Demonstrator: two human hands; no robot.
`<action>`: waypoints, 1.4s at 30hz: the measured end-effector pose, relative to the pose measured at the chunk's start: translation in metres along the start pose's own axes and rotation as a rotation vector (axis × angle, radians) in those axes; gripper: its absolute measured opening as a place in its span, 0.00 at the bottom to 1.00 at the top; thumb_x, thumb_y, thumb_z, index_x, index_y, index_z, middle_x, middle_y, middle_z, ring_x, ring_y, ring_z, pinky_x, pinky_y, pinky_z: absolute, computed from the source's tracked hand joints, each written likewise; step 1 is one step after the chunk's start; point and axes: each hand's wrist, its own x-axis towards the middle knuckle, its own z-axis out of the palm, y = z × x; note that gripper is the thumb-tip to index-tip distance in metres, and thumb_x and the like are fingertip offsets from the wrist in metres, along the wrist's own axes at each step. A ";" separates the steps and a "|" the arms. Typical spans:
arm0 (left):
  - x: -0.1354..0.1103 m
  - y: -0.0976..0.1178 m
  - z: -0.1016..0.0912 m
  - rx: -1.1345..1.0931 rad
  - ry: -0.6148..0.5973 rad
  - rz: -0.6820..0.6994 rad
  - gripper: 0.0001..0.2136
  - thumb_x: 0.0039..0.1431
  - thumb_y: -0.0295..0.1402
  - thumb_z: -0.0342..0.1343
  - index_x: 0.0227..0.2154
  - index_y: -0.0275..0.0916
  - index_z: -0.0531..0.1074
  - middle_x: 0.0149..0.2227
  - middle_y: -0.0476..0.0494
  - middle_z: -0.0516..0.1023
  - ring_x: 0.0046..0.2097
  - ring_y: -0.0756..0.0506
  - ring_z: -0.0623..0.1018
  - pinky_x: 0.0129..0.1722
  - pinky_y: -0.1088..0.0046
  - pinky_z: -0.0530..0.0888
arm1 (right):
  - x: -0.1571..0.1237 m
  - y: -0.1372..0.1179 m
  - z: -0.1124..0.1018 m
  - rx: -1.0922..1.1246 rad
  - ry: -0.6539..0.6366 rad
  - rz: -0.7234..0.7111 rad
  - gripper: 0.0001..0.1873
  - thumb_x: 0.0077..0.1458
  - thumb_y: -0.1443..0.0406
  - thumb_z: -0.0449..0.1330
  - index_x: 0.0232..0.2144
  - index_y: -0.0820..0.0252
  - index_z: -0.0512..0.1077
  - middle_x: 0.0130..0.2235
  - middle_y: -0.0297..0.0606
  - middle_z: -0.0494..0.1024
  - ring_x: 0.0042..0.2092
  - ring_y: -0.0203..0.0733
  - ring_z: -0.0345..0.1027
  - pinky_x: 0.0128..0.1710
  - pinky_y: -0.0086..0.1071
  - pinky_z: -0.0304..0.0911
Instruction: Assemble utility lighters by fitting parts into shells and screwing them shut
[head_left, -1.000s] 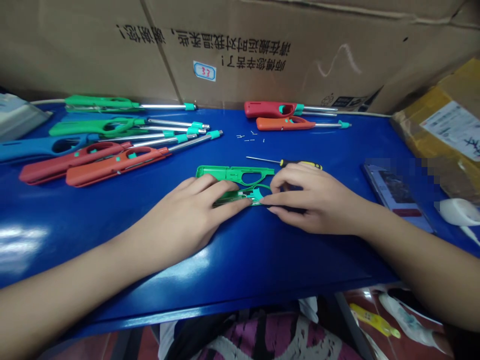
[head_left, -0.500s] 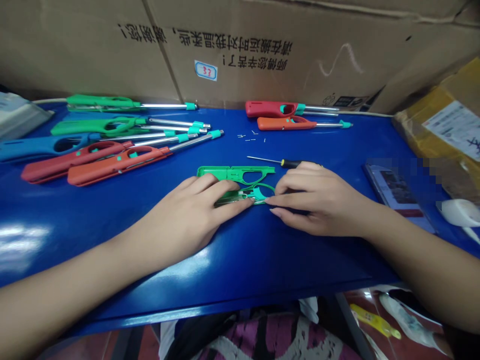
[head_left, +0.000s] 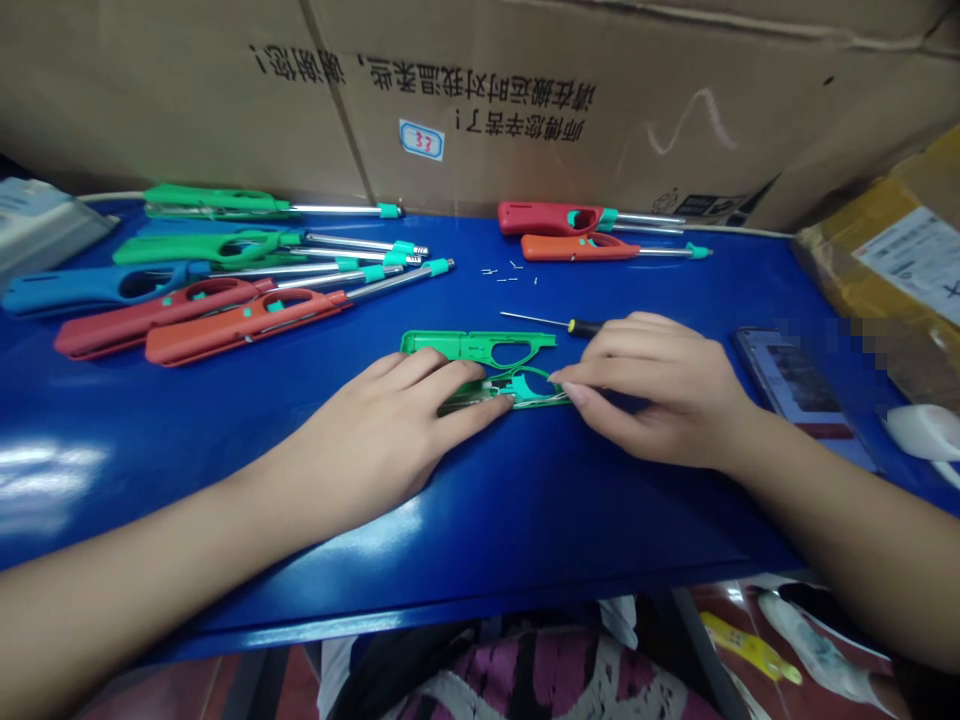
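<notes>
Two green halves of an opened gas lighter lie on the blue table. The farther shell half (head_left: 450, 345) lies with its inside up. Nearer to me, the other half, a lighter body (head_left: 541, 403), holds a teal trigger (head_left: 519, 386) and a clear part largely covered by fingers. My left hand (head_left: 397, 425) grips this body, thumb by the trigger. At the body's right end, my right hand (head_left: 667, 395) pinches thin pale wires (head_left: 551, 398) between thumb and forefinger. A screwdriver (head_left: 536, 319) with a yellow-black handle lies just beyond my right hand, its handle partly hidden.
Several gas lighters (head_left: 247, 325) lie at the left. A red lighter (head_left: 551, 217) and an orange lighter (head_left: 581, 247) lie at the back, near small screws (head_left: 510, 279). A large cardboard box (head_left: 480, 60) stands behind; a phone (head_left: 806, 390) lies right.
My right hand has shifted slightly right along the lighter body, and its fingertips now pinch the wires at the end. My left hand keeps its hold. The view has moved a little.
</notes>
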 end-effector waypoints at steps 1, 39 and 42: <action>0.000 0.000 0.000 0.000 -0.004 -0.001 0.22 0.67 0.27 0.49 0.63 0.44 0.68 0.56 0.37 0.75 0.52 0.34 0.74 0.45 0.55 0.76 | 0.000 0.001 0.000 0.006 0.007 0.022 0.08 0.64 0.67 0.59 0.34 0.57 0.78 0.31 0.36 0.81 0.32 0.39 0.73 0.34 0.37 0.62; 0.004 -0.059 0.001 -0.591 0.091 -0.409 0.19 0.63 0.43 0.62 0.53 0.39 0.78 0.47 0.42 0.82 0.45 0.44 0.80 0.48 0.65 0.78 | -0.006 0.027 0.009 -0.008 -0.189 0.144 0.17 0.64 0.70 0.55 0.49 0.56 0.79 0.47 0.45 0.74 0.47 0.49 0.69 0.48 0.46 0.65; 0.004 -0.059 0.004 -0.611 0.153 -0.409 0.14 0.64 0.40 0.62 0.48 0.38 0.80 0.43 0.42 0.83 0.43 0.45 0.81 0.46 0.67 0.78 | -0.004 0.024 0.010 0.024 -0.129 0.154 0.15 0.64 0.69 0.56 0.51 0.58 0.76 0.48 0.46 0.73 0.49 0.50 0.69 0.50 0.48 0.66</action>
